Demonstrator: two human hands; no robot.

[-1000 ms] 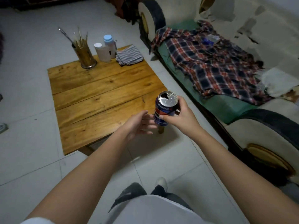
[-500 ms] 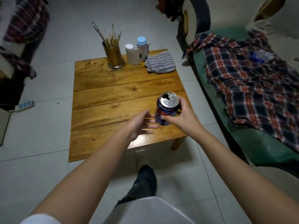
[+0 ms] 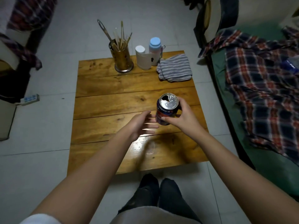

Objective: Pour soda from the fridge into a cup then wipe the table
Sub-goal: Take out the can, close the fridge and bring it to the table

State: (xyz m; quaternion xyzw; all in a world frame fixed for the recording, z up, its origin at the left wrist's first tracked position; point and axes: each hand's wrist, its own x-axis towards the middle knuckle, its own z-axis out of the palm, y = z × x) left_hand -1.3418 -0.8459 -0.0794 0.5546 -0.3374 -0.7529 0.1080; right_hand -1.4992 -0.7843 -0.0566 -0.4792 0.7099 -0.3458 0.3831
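Note:
My right hand [image 3: 181, 118] grips an opened blue and red soda can [image 3: 167, 109], upright above the middle of the low wooden table [image 3: 113, 101]. Just left of the can, my left hand [image 3: 140, 125] is open with fingers spread, fingertips close to the can's side. A white cup [image 3: 142, 58] stands at the table's far edge. Beside the cup a striped grey cloth [image 3: 175, 67] lies folded at the far right corner.
A brass holder with chopsticks and a utensil [image 3: 122, 59] and a white bottle with a blue cap [image 3: 155, 49] stand at the far edge. A sofa with a plaid shirt [image 3: 262, 88] runs along the right. My feet [image 3: 157, 194] are at the table's near edge.
I have stepped up to the table, which now lies squarely in front of me. The can stays in my right hand, and my left hand stays open beside it.

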